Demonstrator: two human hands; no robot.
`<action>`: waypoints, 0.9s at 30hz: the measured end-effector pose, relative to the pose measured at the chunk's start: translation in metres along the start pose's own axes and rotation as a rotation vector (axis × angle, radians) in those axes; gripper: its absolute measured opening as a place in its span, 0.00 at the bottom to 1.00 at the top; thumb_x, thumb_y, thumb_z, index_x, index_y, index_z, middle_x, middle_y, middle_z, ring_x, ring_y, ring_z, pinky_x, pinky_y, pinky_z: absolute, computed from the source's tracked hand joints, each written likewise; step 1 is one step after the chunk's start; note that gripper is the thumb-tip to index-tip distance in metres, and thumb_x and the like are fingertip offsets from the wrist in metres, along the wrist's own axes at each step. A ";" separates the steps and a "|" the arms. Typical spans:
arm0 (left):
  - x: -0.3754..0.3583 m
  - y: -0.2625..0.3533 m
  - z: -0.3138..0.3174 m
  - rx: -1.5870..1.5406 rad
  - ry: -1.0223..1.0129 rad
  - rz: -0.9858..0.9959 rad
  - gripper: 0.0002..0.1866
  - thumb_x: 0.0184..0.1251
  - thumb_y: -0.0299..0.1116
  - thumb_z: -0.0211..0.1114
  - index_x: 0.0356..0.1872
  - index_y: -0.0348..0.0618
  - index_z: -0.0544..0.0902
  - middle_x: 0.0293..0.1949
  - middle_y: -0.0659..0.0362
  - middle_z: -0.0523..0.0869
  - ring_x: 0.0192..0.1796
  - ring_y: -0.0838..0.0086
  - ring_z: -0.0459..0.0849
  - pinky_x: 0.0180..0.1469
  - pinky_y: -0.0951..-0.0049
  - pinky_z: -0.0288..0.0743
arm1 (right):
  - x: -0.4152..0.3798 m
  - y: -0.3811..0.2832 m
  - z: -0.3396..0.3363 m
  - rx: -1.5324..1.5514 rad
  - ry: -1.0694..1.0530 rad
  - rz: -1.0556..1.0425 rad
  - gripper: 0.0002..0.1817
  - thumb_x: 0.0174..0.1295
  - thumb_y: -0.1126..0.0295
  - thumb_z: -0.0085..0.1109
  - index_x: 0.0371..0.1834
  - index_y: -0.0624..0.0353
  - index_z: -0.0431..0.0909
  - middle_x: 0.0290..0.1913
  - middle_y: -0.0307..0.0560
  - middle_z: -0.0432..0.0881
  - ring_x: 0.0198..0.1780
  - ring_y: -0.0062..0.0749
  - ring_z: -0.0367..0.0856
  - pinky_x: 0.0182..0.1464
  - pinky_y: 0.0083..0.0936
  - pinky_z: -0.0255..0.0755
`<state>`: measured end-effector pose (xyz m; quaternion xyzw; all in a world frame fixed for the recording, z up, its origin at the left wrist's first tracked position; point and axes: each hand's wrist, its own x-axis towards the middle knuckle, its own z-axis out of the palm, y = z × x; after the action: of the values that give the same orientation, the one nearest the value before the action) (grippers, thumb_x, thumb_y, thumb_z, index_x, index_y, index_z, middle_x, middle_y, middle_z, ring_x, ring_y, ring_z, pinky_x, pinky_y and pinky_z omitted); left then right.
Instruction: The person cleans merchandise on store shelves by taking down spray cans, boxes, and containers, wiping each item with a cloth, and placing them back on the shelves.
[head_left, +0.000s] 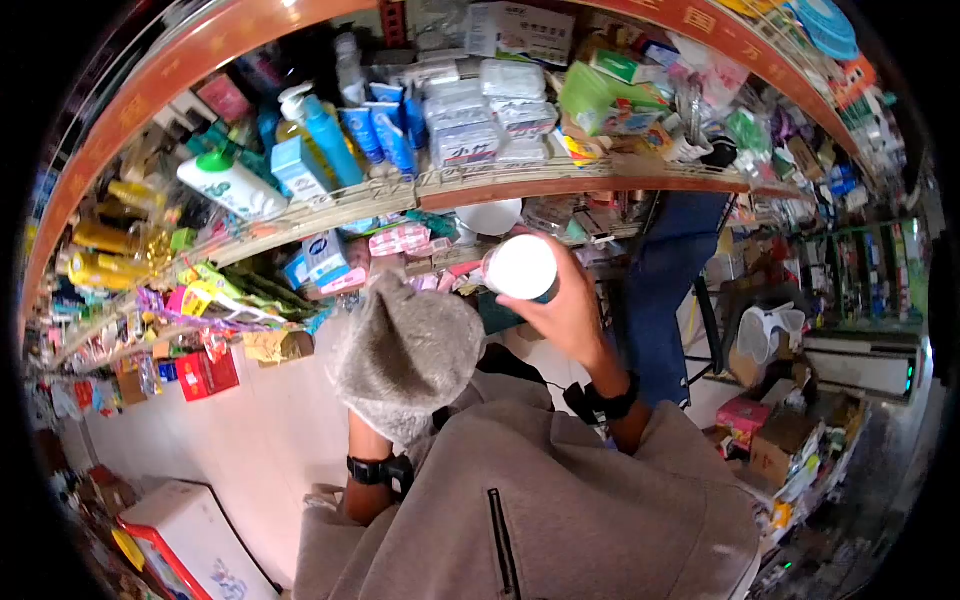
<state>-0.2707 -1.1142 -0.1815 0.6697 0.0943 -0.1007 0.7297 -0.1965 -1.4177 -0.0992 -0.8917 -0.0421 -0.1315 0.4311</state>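
Observation:
A fluffy grey cloth (405, 345) covers my left hand (369, 440) from the wrist up, so its fingers are hidden beneath the fabric. The cloth stands up in folds in front of my chest, just below the lower shelf. My right hand (570, 312) is wrapped round the side of a tub with a round white top (524, 268), raised before the shelf edge. That top faces me and is brightly lit. A strip of darker side shows by my fingers. A gap separates the tub from the cloth.
Crowded shelves (480, 190) curve around me, holding a white bottle with a green cap (230, 187), blue tubes (390, 130) and wrapped packs (465, 130). A dark blue folding chair (665, 290) stands at right. Boxes (785, 440) sit lower right; a white cabinet (195, 540) lower left.

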 end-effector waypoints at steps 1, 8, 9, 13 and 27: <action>-0.007 -0.004 -0.008 0.022 0.026 -0.021 0.34 0.67 0.38 0.66 0.69 0.34 0.65 0.63 0.49 0.75 0.62 0.59 0.75 0.64 0.61 0.71 | 0.001 0.014 -0.005 -0.018 0.058 0.028 0.43 0.44 0.62 0.81 0.64 0.62 0.68 0.54 0.59 0.80 0.55 0.49 0.81 0.56 0.39 0.74; -0.036 -0.075 -0.064 -0.191 0.251 -0.194 0.26 0.74 0.36 0.58 0.68 0.35 0.66 0.61 0.51 0.76 0.57 0.61 0.78 0.57 0.65 0.77 | 0.024 0.090 -0.080 0.085 0.533 0.155 0.40 0.42 0.67 0.81 0.60 0.62 0.72 0.52 0.53 0.82 0.53 0.39 0.82 0.56 0.33 0.75; -0.037 -0.065 -0.058 -0.217 0.282 -0.205 0.26 0.74 0.36 0.58 0.68 0.35 0.66 0.61 0.51 0.76 0.57 0.61 0.78 0.56 0.64 0.77 | 0.031 0.106 -0.092 0.036 0.662 0.112 0.40 0.42 0.67 0.82 0.60 0.63 0.72 0.52 0.53 0.82 0.52 0.38 0.82 0.56 0.32 0.75; -0.038 -0.042 -0.039 -0.296 0.362 -0.232 0.26 0.74 0.37 0.57 0.68 0.35 0.66 0.61 0.51 0.76 0.57 0.61 0.78 0.56 0.64 0.78 | 0.082 0.153 -0.148 0.016 0.836 0.025 0.37 0.43 0.67 0.81 0.57 0.65 0.74 0.51 0.53 0.83 0.49 0.37 0.83 0.53 0.32 0.77; -0.062 -0.036 -0.020 -0.336 0.508 -0.276 0.25 0.76 0.39 0.54 0.67 0.36 0.66 0.60 0.50 0.77 0.56 0.59 0.79 0.53 0.61 0.80 | 0.173 0.215 -0.177 -0.386 0.641 0.116 0.37 0.41 0.49 0.80 0.50 0.63 0.78 0.46 0.54 0.86 0.47 0.43 0.86 0.49 0.36 0.78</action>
<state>-0.3400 -1.0960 -0.2008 0.5248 0.3783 -0.0114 0.7625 -0.0243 -1.6966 -0.1100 -0.8710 0.1710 -0.3846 0.2532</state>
